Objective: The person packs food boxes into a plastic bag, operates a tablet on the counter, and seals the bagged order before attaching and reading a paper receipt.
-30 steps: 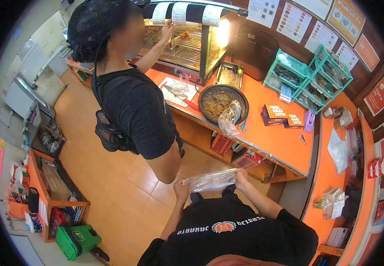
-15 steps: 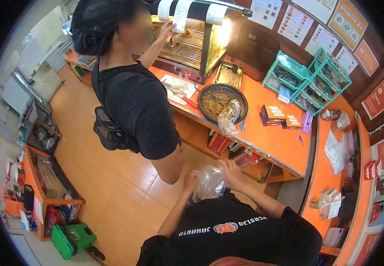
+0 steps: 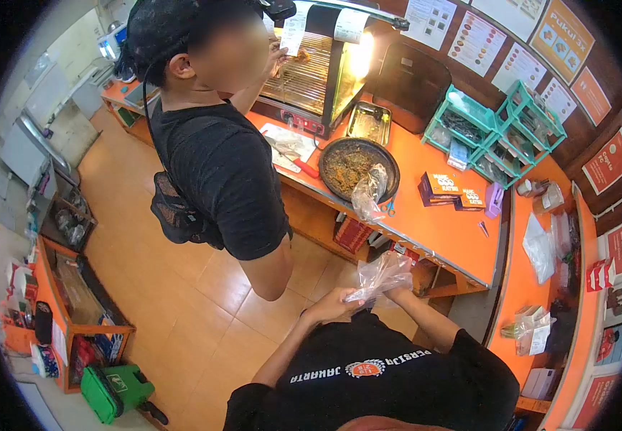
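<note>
A clear plastic bag (image 3: 384, 274) is stretched between my two hands in front of my black shirt. My left hand (image 3: 336, 305) is closed on the near left edge of the bag. My right hand (image 3: 398, 293) is at the bag's right side, with its fingers hidden behind or inside the film. Just beyond the bag is the edge of the orange counter (image 3: 461, 244). On it stands a dark round pan (image 3: 357, 147) of brown-green food, with a filled plastic bag (image 3: 368, 194) leaning over its near rim.
Left of me, a co-worker in a black shirt (image 3: 217, 172) stands by the lit display warmer (image 3: 304, 79), a hand at the paper slips. Blue scissors (image 3: 388, 207), printed boxes (image 3: 440, 188) and teal trays (image 3: 497, 136) are on the counter. A green box (image 3: 117, 391) lies on the floor.
The plastic bag has moved up and to the right and spread out. My left hand has shifted right with it, my right hand slightly right and lower. The co-worker's head has turned.
</note>
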{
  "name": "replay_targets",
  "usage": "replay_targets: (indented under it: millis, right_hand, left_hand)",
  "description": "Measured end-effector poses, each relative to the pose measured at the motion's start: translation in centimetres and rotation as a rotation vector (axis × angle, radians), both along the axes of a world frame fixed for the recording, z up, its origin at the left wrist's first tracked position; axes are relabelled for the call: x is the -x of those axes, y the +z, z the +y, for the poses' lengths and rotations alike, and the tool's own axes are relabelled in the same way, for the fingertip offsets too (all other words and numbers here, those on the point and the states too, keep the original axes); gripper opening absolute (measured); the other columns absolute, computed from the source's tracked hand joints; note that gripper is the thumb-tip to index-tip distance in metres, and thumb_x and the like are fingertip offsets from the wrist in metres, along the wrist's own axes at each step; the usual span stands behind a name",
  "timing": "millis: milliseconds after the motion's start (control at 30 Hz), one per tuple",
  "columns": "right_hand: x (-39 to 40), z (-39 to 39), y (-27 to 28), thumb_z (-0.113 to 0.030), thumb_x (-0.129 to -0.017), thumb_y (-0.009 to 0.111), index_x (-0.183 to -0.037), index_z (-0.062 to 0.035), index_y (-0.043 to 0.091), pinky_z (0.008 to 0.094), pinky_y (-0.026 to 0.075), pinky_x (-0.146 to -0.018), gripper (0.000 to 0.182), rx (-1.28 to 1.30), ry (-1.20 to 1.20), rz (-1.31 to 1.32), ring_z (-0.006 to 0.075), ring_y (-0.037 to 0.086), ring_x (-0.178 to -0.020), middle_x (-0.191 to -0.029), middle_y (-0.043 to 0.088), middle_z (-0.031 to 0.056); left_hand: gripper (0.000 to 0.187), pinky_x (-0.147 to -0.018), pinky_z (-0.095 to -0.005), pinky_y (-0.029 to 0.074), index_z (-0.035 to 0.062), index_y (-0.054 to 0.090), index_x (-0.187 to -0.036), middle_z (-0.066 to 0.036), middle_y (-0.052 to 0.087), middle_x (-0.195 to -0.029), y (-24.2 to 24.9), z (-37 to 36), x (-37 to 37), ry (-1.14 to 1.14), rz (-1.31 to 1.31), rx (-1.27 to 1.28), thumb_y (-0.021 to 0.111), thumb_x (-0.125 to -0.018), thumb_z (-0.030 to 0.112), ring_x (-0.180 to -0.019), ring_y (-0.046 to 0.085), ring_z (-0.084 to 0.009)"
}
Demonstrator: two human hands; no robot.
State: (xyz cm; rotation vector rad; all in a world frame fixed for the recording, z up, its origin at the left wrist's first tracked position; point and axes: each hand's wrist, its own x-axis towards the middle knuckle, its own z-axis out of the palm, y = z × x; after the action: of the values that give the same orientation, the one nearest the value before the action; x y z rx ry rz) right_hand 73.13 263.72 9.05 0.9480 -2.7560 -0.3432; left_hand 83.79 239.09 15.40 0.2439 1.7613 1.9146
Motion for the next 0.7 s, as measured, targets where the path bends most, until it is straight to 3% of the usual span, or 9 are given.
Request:
replay_targets:
  millis: [67, 100, 267, 367, 467, 533, 567, 633, 700]
  right_hand:
    - [0.8, -1.5, 1.7, -0.058, -0.090, 0.062, -0.147, -0.0116, 0.052, 0.0773, 0.023, -0.111, 0.074, 0.089, -0.317, -0.486, 0.0419, 0.046, -0.138, -0.146, 0.053, 0.0158]
    - [0.5, -1.2, 1.4, -0.058, -0.090, 0.062, -0.147, -0.0116, 0.052, 0.0773, 0.023, -0.111, 0.074, 0.088, -0.320, -0.489, 0.0419, 0.046, -0.138, -0.146, 0.053, 0.0158]
    - [0.4, 1.6, -2.6, -0.068, -0.083, 0.069, -0.135, -0.0073, 0.065, 0.0474, 0.040, -0.114, 0.080, -0.033, -0.308, -0.785, 0.0383, 0.054, -0.132, -0.142, 0.061, 0.0202]
    - [2.0, 3.9, -3.5, -0.071, -0.077, 0.073, -0.131, -0.0174, 0.071, 0.0453, 0.048, -0.110, 0.076, 0.254, -0.170, -1.012, 0.0295, 0.061, -0.128, -0.135, 0.068, 0.0137]
    - [3.7, 6.7, -11.4, -0.071, -0.075, 0.074, -0.123, -0.0201, 0.075, 0.0394, 0.052, -0.104, 0.070, 0.246, -0.097, -0.819, 0.0249, 0.068, -0.117, -0.123, 0.074, 0.0129]
    - [3.0, 7.1, -11.3, -0.071, -0.078, 0.071, -0.127, -0.0162, 0.073, 0.0430, 0.049, -0.108, 0.074, 0.158, -0.088, -0.789, 0.0299, 0.064, -0.123, -0.129, 0.071, 0.0138]
    - [2.1, 6.8, -10.6, -0.072, -0.079, 0.069, -0.129, -0.0142, 0.072, 0.0448, 0.047, -0.109, 0.076, 0.100, -0.087, -0.792, 0.0324, 0.062, -0.126, -0.132, 0.069, 0.0143]
    - [0.6, 6.3, -8.9, -0.072, -0.082, 0.066, -0.133, -0.0103, 0.069, 0.0483, 0.043, -0.113, 0.080, -0.006, -0.088, -0.846, 0.0374, 0.059, -0.131, -0.139, 0.066, 0.0153]
    - [-0.4, 4.4, -5.2, -0.072, -0.083, 0.064, -0.137, -0.0080, 0.066, 0.0498, 0.042, -0.114, 0.083, -0.083, -0.158, -1.053, 0.0387, 0.057, -0.133, -0.140, 0.064, 0.0203]
  left_hand:
    - [0.032, -0.095, -0.0290, 0.049, -0.0017, 0.066, -0.128, -0.002, 0.070, -0.112, 0.7, -0.6, 0.0, 0.033, 0.002, -0.061, 0.062, -0.105, 0.021, -0.103, 0.061, -0.0113]
    - [0.034, -0.094, -0.0292, 0.050, -0.0010, 0.063, -0.131, -0.002, 0.070, -0.112, 0.5, -0.9, 0.1, 0.086, -0.014, -0.095, 0.061, -0.106, 0.022, -0.102, 0.061, -0.0109]
    - [0.037, -0.084, -0.0254, 0.051, 0.0004, 0.056, -0.138, 0.001, 0.066, -0.102, 0.0, -0.9, 0.0, 0.128, -0.157, -0.294, 0.060, -0.106, 0.019, -0.093, 0.059, -0.0067]
    - [0.044, -0.085, -0.0267, 0.051, 0.0025, 0.052, -0.143, 0.000, 0.066, -0.109, -3.0, -0.1, -0.9, 0.197, -0.512, -0.465, 0.063, -0.105, 0.022, -0.094, 0.060, -0.0083]
    - [0.042, -0.083, -0.0285, 0.053, 0.0031, 0.057, -0.139, 0.001, 0.067, -0.105, 0.0, 0.5, -0.7, 0.378, -0.194, -0.238, 0.064, -0.103, 0.024, -0.089, 0.063, -0.0131]
    - [0.043, -0.084, -0.0352, 0.055, 0.0017, 0.062, -0.135, -0.007, 0.073, -0.110, -3.8, 0.7, 0.0, 0.144, 0.150, -0.090, 0.068, -0.097, 0.020, -0.094, 0.070, -0.0225]
    - [0.043, -0.084, -0.0352, 0.055, 0.0017, 0.062, -0.135, -0.007, 0.073, -0.110, -4.7, 0.5, 0.4, 0.136, 0.144, -0.089, 0.068, -0.097, 0.020, -0.094, 0.070, -0.0225]
    - [0.039, -0.087, -0.0421, 0.056, 0.0033, 0.069, -0.127, -0.021, 0.071, -0.123, -5.9, 0.2, 1.2, -0.172, 0.101, 0.474, 0.066, -0.089, 0.012, -0.106, 0.071, -0.0318]
    - [0.036, -0.088, -0.0450, 0.056, 0.0057, 0.072, -0.123, -0.024, 0.068, -0.128, -7.1, 1.2, 1.7, -0.057, 0.023, 0.747, 0.065, -0.088, 0.011, -0.109, 0.069, -0.0360]
